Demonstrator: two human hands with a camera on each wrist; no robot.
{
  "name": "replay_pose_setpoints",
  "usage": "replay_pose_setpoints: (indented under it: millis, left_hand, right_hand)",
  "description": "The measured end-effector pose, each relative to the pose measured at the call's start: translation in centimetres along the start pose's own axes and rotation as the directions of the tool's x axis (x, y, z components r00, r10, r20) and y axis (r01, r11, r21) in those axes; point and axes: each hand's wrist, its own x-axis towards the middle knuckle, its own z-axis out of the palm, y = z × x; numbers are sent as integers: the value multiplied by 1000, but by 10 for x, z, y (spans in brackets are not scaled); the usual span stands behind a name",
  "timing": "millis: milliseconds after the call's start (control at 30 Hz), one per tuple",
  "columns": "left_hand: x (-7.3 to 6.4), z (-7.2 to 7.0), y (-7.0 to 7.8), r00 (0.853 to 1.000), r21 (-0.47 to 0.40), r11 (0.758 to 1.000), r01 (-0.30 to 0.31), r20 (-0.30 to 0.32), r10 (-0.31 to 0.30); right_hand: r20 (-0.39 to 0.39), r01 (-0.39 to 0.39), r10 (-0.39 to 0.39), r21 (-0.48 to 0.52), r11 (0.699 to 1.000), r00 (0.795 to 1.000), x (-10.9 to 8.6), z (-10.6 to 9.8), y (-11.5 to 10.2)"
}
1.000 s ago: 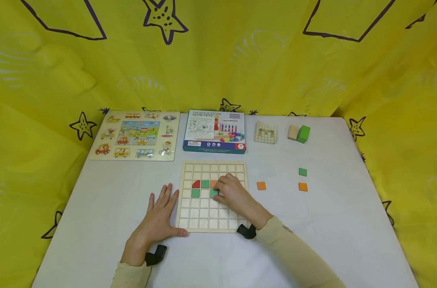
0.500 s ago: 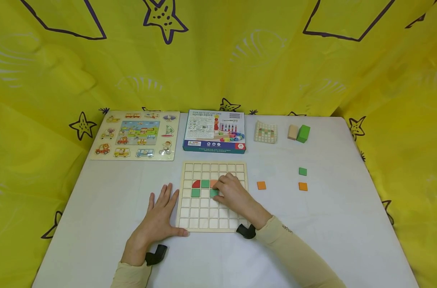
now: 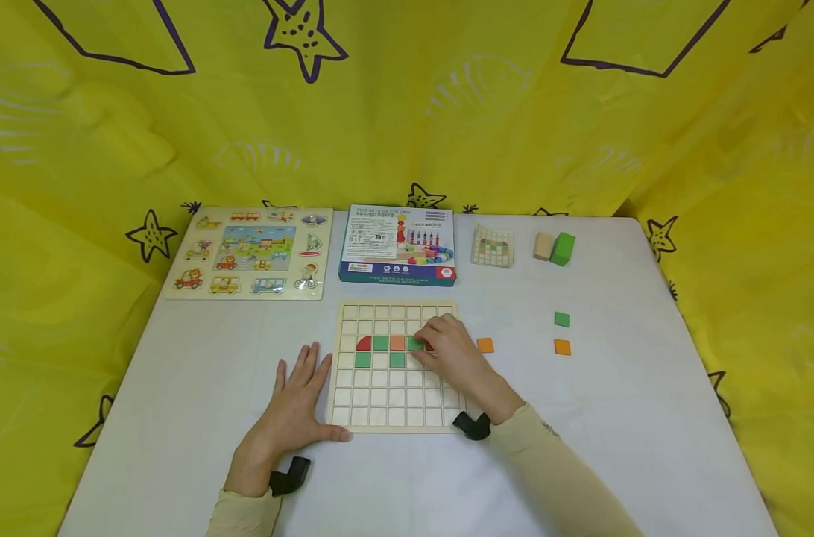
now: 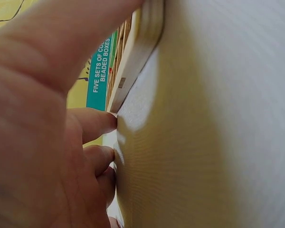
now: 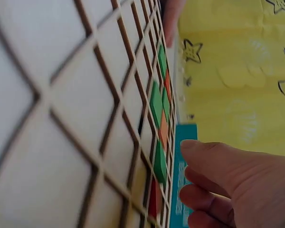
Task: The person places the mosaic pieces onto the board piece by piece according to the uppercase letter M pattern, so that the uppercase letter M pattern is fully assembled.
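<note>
Arching over the board (image 3: 362, 397) from its right side, the right hand has (image 3: 455, 358) thumb and fingertips slightly apart about the end green tile (image 5: 160, 164), nothing visible between them; whether they touch it, I cannot tell. That tile sits in the grid, just left of the hand, with a coral tile (image 3: 396, 343) on its left and a red piece (image 5: 154, 199), partly hidden by the fingers, on its right. It looks square, so has no long axis; its row runs left to right. The right hand is plainly nearer: the left hand (image 3: 298, 410) lies spread on the cloth, thumb at the board's near edge. A loose orange tile (image 3: 485, 345) lies near the right knuckles.
</note>
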Motion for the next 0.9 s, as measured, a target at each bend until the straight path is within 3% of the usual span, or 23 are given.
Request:
replay_pose_setpoints:
  millis: [200,433,633,900]
  left_hand:
    - [0,0,0,1000,6,1000,2,1,-2]
    - [0,0,1,1000,3,1000,9,3,-9]
    - [-1,0,1,1000,9,1000,5,1,-5]
    - [-1,0,0,1000,15,1000,1,-4,-1]
  right_hand:
    - [-39,-141,142,15,990,989,-10,-22,28]
    - [-83,-299,302,48,953,950,-33,-55,73]
    - [-155,-378,380,48,925,912,-61,-82,110]
    - [-180,-463,463,41,885,868,-86,-105,132]
